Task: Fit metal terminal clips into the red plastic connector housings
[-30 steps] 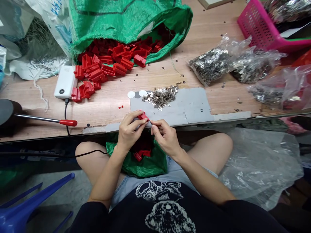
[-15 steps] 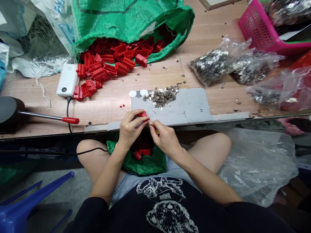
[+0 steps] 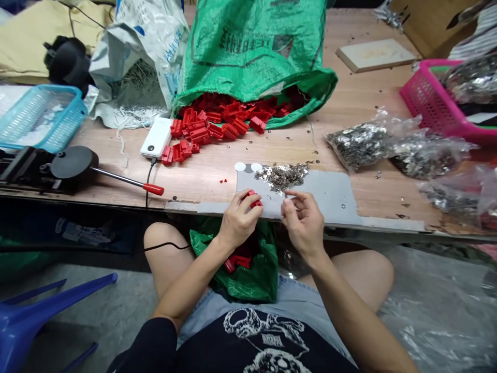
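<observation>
A small red plastic part [image 3: 253, 198] is pinched in my left hand [image 3: 239, 220] above the near edge of the grey mat [image 3: 330, 194]. To its right, my right hand [image 3: 304, 221] has thumb and forefinger together at the near side of the pile of small metal pieces [image 3: 285, 176]; whatever lies between those fingertips is too small to make out. More red parts [image 3: 200, 134] spill from the mouth of the green woven bag [image 3: 256, 67]. In my lap, a green bag [image 3: 248, 282] holds a few red parts.
On the left are a lever with a red handle [image 3: 153, 189], a white power bank [image 3: 156, 139] with a cable, and a blue basket [image 3: 66, 124]. Bags of metal pieces [image 3: 359, 145] and a pink basket [image 3: 427, 98] stand at the right.
My right hand has moved away from the red part in my left hand, over to the metal pile. The view has shifted, so the table scene appears lower and further right.
</observation>
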Motion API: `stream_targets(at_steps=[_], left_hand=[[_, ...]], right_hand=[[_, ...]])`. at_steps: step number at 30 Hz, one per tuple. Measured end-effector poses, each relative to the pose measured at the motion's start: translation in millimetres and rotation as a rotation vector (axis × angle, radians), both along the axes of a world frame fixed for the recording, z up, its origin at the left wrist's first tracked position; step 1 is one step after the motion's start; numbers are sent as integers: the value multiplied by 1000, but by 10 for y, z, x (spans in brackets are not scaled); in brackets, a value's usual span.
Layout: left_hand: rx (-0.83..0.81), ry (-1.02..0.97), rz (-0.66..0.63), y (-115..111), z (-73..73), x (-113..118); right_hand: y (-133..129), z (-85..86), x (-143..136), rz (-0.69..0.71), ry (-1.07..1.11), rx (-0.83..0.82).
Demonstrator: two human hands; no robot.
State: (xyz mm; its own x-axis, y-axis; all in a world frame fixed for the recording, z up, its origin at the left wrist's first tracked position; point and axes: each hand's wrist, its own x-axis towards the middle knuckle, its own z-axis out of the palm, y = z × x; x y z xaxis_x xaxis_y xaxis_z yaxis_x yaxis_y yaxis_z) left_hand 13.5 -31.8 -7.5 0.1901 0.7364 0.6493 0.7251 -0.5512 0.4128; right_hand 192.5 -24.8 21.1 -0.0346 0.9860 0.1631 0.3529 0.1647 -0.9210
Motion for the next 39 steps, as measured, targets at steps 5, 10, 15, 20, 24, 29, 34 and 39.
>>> stream_targets(at_steps=[5, 10, 15, 20, 24, 29, 34, 39], left_hand=[[-152, 53, -263, -279, 274, -144], [-643, 472, -504, -683, 176, 20], [-919, 646, -366, -667, -148, 234], [-769, 458, -442, -458, 14, 35], [-395, -121, -323, -344, 209, -131], [-118, -421, 92, -185, 299, -264], [-199, -233, -118, -3, 294, -322], [-241, -211, -170, 60, 258, -251]], right_hand=[[658, 299, -209, -21, -191, 130], [1510, 258, -831, 146, -534, 187], [2064, 89, -1327, 153, -680, 160], [1892, 236, -1174, 162, -126, -85], [1371, 429, -743, 517, 490, -647], [701, 380, -323, 599, 689, -876], [229, 218, -139, 549, 584, -927], [22, 153, 18, 448, 451, -830]])
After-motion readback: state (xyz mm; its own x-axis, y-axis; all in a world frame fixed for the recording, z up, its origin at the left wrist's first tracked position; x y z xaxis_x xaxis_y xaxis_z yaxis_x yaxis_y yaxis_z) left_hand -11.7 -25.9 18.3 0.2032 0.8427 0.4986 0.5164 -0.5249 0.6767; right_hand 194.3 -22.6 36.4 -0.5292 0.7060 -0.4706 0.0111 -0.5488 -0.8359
